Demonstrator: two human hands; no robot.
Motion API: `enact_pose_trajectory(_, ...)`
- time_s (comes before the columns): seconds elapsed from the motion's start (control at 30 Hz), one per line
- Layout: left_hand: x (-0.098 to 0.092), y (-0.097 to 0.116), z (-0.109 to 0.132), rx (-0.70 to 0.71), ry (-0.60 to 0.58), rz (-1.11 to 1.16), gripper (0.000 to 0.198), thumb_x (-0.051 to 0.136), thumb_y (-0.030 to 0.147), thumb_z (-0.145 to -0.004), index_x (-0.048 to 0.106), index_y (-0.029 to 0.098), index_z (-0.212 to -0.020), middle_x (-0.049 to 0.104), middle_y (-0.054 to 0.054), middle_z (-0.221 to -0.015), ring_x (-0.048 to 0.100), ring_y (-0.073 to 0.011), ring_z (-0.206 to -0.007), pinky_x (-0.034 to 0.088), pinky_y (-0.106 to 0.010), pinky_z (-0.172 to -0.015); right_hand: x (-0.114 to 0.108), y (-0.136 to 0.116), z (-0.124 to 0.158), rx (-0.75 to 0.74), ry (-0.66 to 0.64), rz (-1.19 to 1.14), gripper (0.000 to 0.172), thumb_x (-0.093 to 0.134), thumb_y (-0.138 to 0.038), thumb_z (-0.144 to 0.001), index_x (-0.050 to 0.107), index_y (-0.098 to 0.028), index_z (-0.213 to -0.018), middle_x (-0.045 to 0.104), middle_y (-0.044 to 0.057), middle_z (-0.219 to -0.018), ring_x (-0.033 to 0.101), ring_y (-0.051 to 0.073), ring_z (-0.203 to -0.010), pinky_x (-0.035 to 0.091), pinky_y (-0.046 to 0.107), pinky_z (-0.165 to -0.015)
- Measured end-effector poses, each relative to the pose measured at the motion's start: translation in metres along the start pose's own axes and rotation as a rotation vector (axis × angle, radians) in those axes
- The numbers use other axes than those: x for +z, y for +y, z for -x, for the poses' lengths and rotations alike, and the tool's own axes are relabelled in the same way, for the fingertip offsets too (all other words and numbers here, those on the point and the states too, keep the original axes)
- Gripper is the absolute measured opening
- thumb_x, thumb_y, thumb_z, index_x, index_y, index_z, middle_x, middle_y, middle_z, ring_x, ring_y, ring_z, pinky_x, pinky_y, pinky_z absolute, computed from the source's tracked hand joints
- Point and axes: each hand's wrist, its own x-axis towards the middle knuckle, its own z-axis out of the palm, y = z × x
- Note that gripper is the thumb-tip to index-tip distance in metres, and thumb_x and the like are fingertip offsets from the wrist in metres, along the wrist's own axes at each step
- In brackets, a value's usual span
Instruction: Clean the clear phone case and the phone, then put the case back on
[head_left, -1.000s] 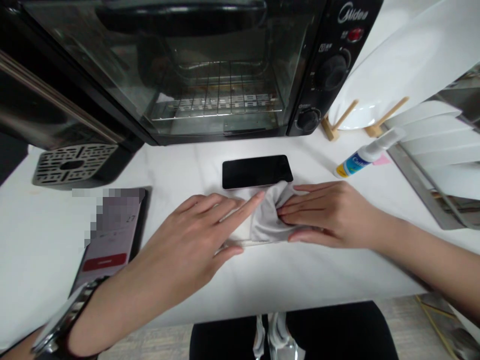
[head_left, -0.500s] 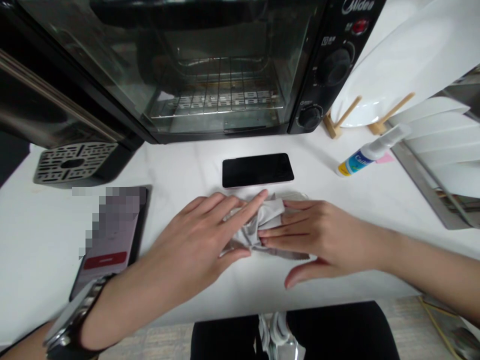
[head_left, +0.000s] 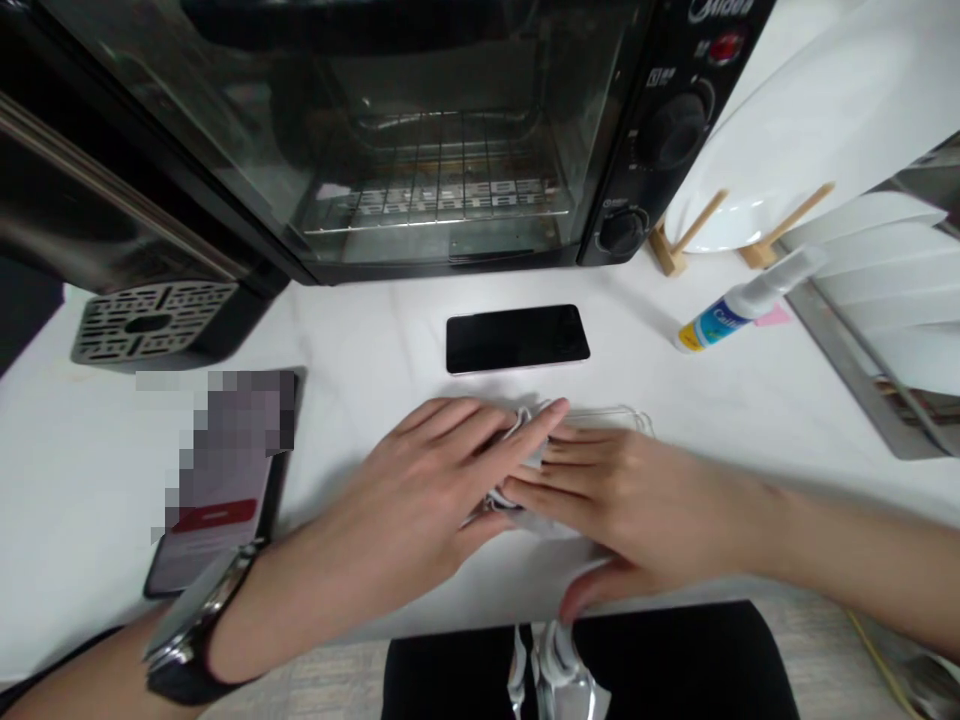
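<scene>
A light-grey crumpled cloth with thin white cord point(head_left: 534, 458), seemingly a small drawstring pouch, lies on the white table under both hands. My left hand point(head_left: 442, 470) bends over its left side, fingers on the far edge and thumb on the near edge, with the index finger stretched out. Across the cloth's right part my right hand point(head_left: 607, 490) lies flat, fingertips beside the left index finger, thumb spread toward the table's front edge. A loop of cord shows beyond the right hand. Most of the cloth is hidden.
A black smartphone point(head_left: 517, 339) lies just beyond the hands, before a black toaster oven point(head_left: 450, 272). A tablet-like device point(head_left: 217, 500) is at left, near a drip tray point(head_left: 154, 320). On the right are a spray bottle point(head_left: 724, 318), a wooden plate stand point(head_left: 671, 255) and white plates point(head_left: 795, 130).
Both hands have come closer together over the cloth, the left moving slightly right and the right slightly left and nearer. The cloth is more covered, and the cord loop shows at right.
</scene>
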Motion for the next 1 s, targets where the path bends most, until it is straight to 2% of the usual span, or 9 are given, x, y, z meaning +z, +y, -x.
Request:
enact_pose_trajectory(0.13,-0.003,-0.002,0.004,-0.059,-0.006,-0.066,0.100,0.075,0.044,-0.093,0.011,0.028,-0.169,0.063,-0.008,-0.138,0.057,-0.0285,-0.124,0.047,-0.045,-0.107,-0.009,-0.001,0.000,-0.028,0.004,-0.092,0.067,0.063,-0.056,-0.099,0.056,-0.007,-0.145,0.067,0.015,-0.143,0.062,0.025,-0.136,0.022,0.048,-0.133)
enact_pose_trajectory(0.23,-0.012,-0.013,0.010,-0.094,-0.004,-0.125,0.095,0.071,0.045,-0.095,0.013,0.029,-0.169,0.064,-0.009,-0.137,0.058,-0.0307,-0.124,0.046,-0.048,-0.107,-0.024,0.013,0.008,0.022,0.056,-0.050,0.047,0.061,-0.051,-0.102,0.068,-0.013,-0.130,0.078,0.009,-0.123,0.076,0.022,-0.111,0.027,0.047,-0.131)
enact_pose_trajectory(0.3,-0.018,-0.020,0.012,-0.110,0.000,-0.144,0.089,0.068,0.043,-0.098,0.016,0.029,-0.168,0.065,-0.010,-0.139,0.059,-0.0310,-0.125,0.046,-0.049,-0.107,-0.032,0.024,0.015,0.078,0.096,0.061,0.041,0.059,-0.048,-0.103,0.072,-0.016,-0.125,0.081,0.008,-0.115,0.078,0.022,-0.102,0.034,0.049,-0.128)
enact_pose_trajectory(0.4,-0.021,-0.024,0.010,-0.098,-0.003,-0.110,0.083,0.067,0.042,-0.099,0.022,0.030,-0.167,0.063,-0.008,-0.144,0.059,-0.0289,-0.128,0.046,-0.047,-0.110,-0.033,0.031,0.019,0.147,0.127,0.227,0.050,0.057,-0.052,-0.103,0.069,-0.012,-0.132,0.077,0.013,-0.124,0.076,0.029,-0.111,0.044,0.054,-0.121)
enact_pose_trajectory(0.5,-0.015,-0.018,0.004,-0.078,0.024,-0.054,0.084,0.071,0.043,-0.096,0.026,0.028,-0.166,0.063,-0.008,-0.144,0.059,-0.0271,-0.129,0.046,-0.044,-0.111,-0.022,0.024,0.013,0.150,0.113,0.228,0.067,0.055,-0.060,-0.101,0.061,-0.006,-0.142,0.071,0.018,-0.135,0.072,0.033,-0.120,0.049,0.055,-0.116)
enact_pose_trajectory(0.63,-0.001,-0.007,-0.004,-0.036,0.039,0.006,0.092,0.075,0.046,-0.092,0.025,0.027,-0.166,0.065,-0.006,-0.141,0.058,-0.0242,-0.129,0.045,-0.040,-0.112,-0.003,0.004,0.000,0.056,0.075,0.068,0.079,0.057,-0.064,-0.099,0.051,-0.005,-0.151,0.063,0.020,-0.146,0.060,0.031,-0.138,0.038,0.054,-0.125)
enact_pose_trajectory(0.7,0.002,-0.005,-0.005,-0.035,0.042,0.000,0.094,0.076,0.049,-0.091,0.024,0.027,-0.166,0.065,-0.006,-0.140,0.059,-0.0240,-0.128,0.046,-0.040,-0.111,0.000,-0.002,-0.004,0.028,0.038,-0.008,0.078,0.060,-0.060,-0.099,0.048,-0.006,-0.153,0.060,0.019,-0.149,0.055,0.030,-0.143,0.029,0.053,-0.129)
enact_pose_trajectory(0.83,-0.003,-0.008,0.000,-0.070,0.018,-0.070,0.098,0.077,0.050,-0.090,0.021,0.026,-0.167,0.063,-0.008,-0.144,0.058,-0.0271,-0.129,0.046,-0.042,-0.108,-0.009,0.000,-0.002,0.007,0.044,-0.129,0.062,0.062,-0.052,-0.100,0.056,-0.011,-0.146,0.071,0.013,-0.137,0.067,0.024,-0.130,0.023,0.048,-0.132)
enact_pose_trajectory(1.0,-0.018,-0.020,0.012,-0.095,0.001,-0.118,0.090,0.071,0.042,-0.096,0.018,0.030,-0.168,0.065,-0.007,-0.142,0.061,-0.0276,-0.127,0.046,-0.044,-0.109,-0.033,0.017,0.013,0.099,0.103,0.025,0.030,0.061,-0.042,-0.104,0.075,-0.020,-0.117,0.082,0.004,-0.113,0.079,0.021,-0.102,0.038,0.048,-0.125)
